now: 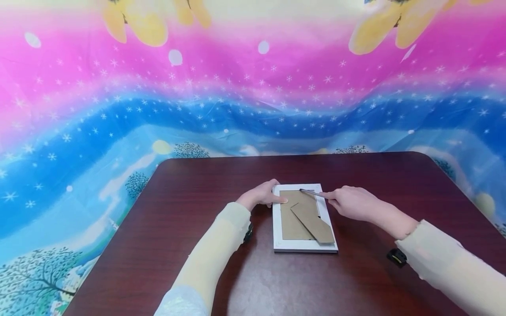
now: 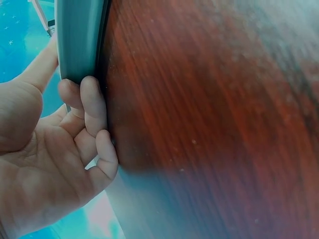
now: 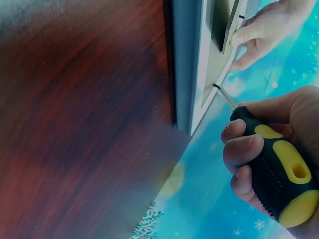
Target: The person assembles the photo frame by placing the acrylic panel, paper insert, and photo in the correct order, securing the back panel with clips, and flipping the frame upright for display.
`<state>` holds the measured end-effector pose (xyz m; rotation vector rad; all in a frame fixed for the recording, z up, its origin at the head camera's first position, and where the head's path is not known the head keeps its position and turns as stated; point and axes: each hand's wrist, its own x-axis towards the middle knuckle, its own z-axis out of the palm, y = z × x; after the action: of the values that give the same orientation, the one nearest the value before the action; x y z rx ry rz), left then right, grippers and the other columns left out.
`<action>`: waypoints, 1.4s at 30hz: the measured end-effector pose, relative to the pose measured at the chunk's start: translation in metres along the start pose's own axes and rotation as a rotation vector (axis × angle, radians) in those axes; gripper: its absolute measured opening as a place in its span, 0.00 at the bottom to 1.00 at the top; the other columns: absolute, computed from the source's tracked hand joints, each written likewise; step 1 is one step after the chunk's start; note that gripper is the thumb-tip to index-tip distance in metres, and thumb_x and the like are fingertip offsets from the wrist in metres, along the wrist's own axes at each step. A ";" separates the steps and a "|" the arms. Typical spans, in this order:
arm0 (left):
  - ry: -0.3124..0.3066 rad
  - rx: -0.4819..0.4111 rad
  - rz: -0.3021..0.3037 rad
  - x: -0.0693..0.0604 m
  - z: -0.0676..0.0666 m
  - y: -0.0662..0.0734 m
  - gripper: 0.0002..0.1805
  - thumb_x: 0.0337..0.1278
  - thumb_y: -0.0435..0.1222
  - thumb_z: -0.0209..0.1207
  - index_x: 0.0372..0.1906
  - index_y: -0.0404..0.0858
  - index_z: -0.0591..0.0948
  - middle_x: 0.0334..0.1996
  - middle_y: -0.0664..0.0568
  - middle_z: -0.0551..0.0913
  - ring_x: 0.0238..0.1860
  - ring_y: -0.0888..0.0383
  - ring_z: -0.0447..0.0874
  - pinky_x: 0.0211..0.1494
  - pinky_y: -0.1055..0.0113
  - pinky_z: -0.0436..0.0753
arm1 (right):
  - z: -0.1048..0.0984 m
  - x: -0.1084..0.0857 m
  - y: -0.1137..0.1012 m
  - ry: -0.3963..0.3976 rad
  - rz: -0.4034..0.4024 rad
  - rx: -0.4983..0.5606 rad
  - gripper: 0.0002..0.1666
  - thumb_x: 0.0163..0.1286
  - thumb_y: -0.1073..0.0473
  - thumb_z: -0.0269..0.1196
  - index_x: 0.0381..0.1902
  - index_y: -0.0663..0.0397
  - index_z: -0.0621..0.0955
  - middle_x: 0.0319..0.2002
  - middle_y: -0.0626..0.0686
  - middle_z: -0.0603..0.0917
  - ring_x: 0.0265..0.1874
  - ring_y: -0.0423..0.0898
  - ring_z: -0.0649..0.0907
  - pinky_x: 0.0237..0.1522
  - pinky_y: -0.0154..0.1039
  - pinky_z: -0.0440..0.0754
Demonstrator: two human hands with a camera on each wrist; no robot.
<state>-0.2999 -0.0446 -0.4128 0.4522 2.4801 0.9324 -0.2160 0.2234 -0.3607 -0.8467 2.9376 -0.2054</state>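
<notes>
A white picture frame (image 1: 278, 224) lies face down on the table, showing its brown backing board (image 1: 290, 226) and a slanting stand leg (image 1: 314, 224). My left hand (image 1: 261, 195) grips the frame's left side, thumb on the back and curled fingers along the outer edge (image 2: 79, 42). From the right, my right hand (image 1: 353, 202) holds a screwdriver by its black and yellow handle (image 3: 271, 154). The shaft (image 1: 314, 193) reaches over the far border. Its tip meets a small dark tab (image 3: 216, 86) at the board's far edge; whether the tab is bent up is unclear.
The dark red-brown wooden table (image 1: 178, 219) extends around the frame, with rounded far corners. Behind it hangs a pink and blue patterned cloth (image 1: 253, 96). A small black device (image 1: 396, 257) sits at the right wrist, and another (image 1: 247, 232) at the left.
</notes>
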 end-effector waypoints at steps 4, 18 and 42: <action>0.003 0.002 -0.011 0.000 0.001 0.002 0.34 0.59 0.44 0.66 0.65 0.36 0.66 0.41 0.47 0.75 0.27 0.54 0.76 0.35 0.63 0.77 | -0.001 0.000 -0.002 0.000 -0.001 0.001 0.22 0.69 0.65 0.58 0.60 0.55 0.80 0.08 0.43 0.60 0.10 0.38 0.55 0.15 0.33 0.56; 0.032 0.027 -0.041 -0.002 0.006 0.003 0.34 0.58 0.44 0.67 0.64 0.36 0.67 0.46 0.44 0.75 0.27 0.54 0.80 0.37 0.63 0.79 | 0.002 0.002 -0.004 -0.026 -0.010 0.001 0.22 0.69 0.66 0.58 0.60 0.58 0.79 0.08 0.44 0.64 0.10 0.38 0.56 0.15 0.33 0.58; 0.020 0.029 -0.032 -0.003 0.002 0.008 0.35 0.59 0.43 0.66 0.66 0.35 0.64 0.49 0.43 0.74 0.26 0.54 0.77 0.37 0.62 0.79 | 0.004 -0.004 -0.009 0.042 -0.072 -0.050 0.21 0.65 0.67 0.61 0.57 0.58 0.81 0.09 0.43 0.63 0.12 0.39 0.57 0.14 0.35 0.58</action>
<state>-0.2949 -0.0390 -0.4080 0.4137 2.5144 0.8937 -0.2071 0.2175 -0.3634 -0.9680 2.9653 -0.1566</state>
